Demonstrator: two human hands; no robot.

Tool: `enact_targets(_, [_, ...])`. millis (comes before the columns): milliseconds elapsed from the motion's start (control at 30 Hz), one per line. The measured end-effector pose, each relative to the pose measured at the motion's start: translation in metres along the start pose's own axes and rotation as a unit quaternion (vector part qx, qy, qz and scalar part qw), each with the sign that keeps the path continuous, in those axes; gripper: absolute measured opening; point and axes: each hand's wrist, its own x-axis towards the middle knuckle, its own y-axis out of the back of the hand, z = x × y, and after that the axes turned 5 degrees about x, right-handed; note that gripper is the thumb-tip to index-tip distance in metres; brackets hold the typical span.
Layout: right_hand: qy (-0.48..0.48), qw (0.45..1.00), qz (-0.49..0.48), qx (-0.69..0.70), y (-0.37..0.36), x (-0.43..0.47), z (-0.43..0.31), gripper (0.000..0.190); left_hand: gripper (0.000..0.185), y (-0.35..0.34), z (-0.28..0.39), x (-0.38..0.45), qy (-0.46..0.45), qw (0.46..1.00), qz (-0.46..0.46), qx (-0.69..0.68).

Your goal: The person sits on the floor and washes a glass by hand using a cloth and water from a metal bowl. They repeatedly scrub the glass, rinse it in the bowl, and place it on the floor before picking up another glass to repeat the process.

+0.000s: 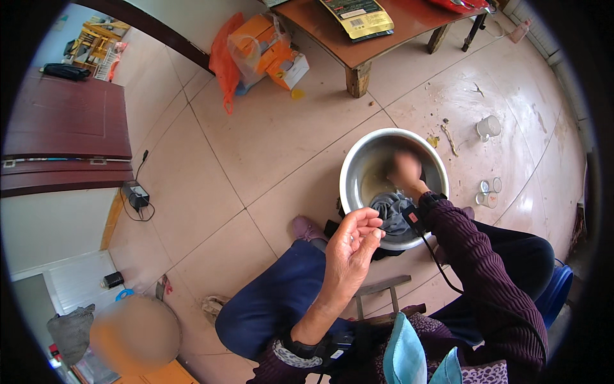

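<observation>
A metal basin (346, 185) stands on the tiled floor in front of me, with some cloudy water in it. Wet grey cloth (394, 211) lies bunched on its near side. My right hand (405, 169) is down inside the basin, beyond the cloth; it is blurred, so its fingers and anything in them cannot be made out. Above the near left rim is my left hand (357, 235), palm turned to the right, fingers loosely curled and apart from the thumb, holding nothing.
A low red-topped table (316, 29) with a yellow and black packet (367, 24) stands ahead. Glass cups (488, 192) and a mug (488, 127) are on the floor at right. Bags and orange boxes (261, 43) sit by the doorway. A blue bucket (556, 293) is at lower right.
</observation>
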Motion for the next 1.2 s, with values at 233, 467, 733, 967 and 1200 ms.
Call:
enact_targets(233, [-0.004,0.944,0.028,0.330,0.020,-0.024,-0.003,0.058,0.026,0.000,-0.003,0.002,-0.040,0.999,-0.005,0.030])
enact_targets(467, [-0.046,0.825,-0.004,0.563,0.027,-0.055,0.014,0.062,0.023,-0.001,-0.007,0.006,-0.072,0.997,-0.006,0.041])
enact_targets(733, [-0.122,0.773,-0.099,0.614,0.043,-0.078,0.009,0.064,0.022,-0.001,-0.011,0.012,-0.077,0.996,-0.011,0.038])
enact_targets(967, [-0.202,0.678,-0.190,0.681,0.065,-0.099,0.006,0.059,0.022,-0.003,-0.012,0.013,-0.061,0.997,-0.011,0.052])
enact_targets(1200, [-0.096,0.675,-0.196,0.705,0.059,-0.096,0.002,0.055,0.024,-0.009,-0.014,0.016,-0.072,0.996,-0.009,0.051])
